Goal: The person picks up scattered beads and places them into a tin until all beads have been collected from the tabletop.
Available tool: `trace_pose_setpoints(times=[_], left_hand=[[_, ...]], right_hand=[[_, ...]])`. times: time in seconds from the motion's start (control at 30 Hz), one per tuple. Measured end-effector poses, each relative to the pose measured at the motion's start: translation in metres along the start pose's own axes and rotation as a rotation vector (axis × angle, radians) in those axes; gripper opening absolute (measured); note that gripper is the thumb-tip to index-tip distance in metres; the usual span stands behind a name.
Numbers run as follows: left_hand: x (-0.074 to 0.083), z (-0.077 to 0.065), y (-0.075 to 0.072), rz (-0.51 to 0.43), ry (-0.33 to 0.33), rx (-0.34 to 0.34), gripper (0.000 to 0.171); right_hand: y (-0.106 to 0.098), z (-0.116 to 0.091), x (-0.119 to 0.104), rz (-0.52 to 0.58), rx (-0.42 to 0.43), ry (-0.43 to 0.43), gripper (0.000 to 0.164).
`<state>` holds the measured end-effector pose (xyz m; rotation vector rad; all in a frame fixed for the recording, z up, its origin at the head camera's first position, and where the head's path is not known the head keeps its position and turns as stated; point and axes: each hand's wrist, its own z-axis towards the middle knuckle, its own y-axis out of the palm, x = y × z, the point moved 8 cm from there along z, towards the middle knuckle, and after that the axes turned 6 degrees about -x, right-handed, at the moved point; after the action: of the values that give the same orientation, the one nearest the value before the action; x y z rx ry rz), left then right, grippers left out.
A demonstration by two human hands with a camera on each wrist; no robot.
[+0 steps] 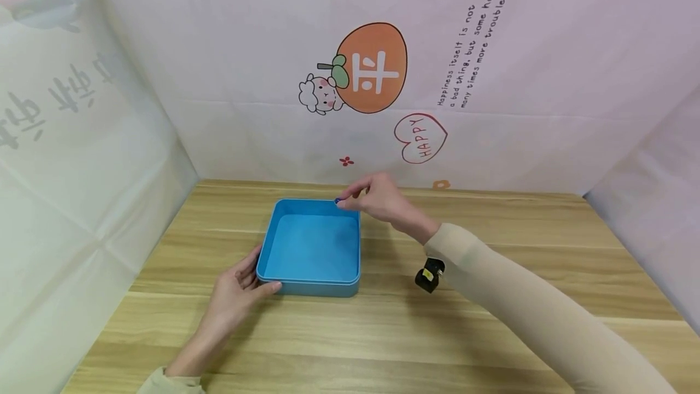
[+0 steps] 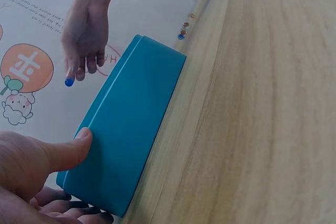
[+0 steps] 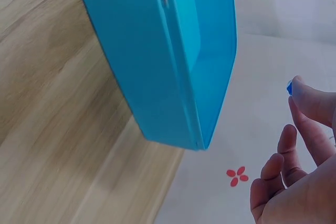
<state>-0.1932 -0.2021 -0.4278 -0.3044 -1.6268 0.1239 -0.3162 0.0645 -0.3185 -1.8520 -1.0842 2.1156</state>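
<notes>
A shallow blue square box (image 1: 312, 248) stands open on the wooden table (image 1: 492, 321), and its inside looks bare. My left hand (image 1: 257, 278) grips its near left corner, thumb (image 2: 68, 150) pressed on the front wall and fingers along the left side. My right hand (image 1: 344, 199) hovers over the box's far right rim and pinches a small blue bead (image 1: 337, 201) between thumb and fingertip. The left wrist view shows the bead (image 2: 69, 82) at the fingertips beyond the box (image 2: 131, 124). In the right wrist view the bead (image 3: 289, 87) shows beside the box (image 3: 168, 51).
Printed cloth walls (image 1: 377, 72) close in the table on the back, left and right. A black wrist camera (image 1: 430, 275) hangs under my right forearm. Small coloured marks (image 2: 182, 32) sit at the foot of the back wall.
</notes>
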Motion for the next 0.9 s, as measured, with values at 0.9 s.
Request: trace_pose_setpoints(times=[0.9], left_hand=[[0.0, 0.001, 0.0, 0.011, 0.015, -0.006, 0.088]], right_hand=[[0.058, 0.024, -0.007, -0.005, -0.077, -0.005, 0.011]])
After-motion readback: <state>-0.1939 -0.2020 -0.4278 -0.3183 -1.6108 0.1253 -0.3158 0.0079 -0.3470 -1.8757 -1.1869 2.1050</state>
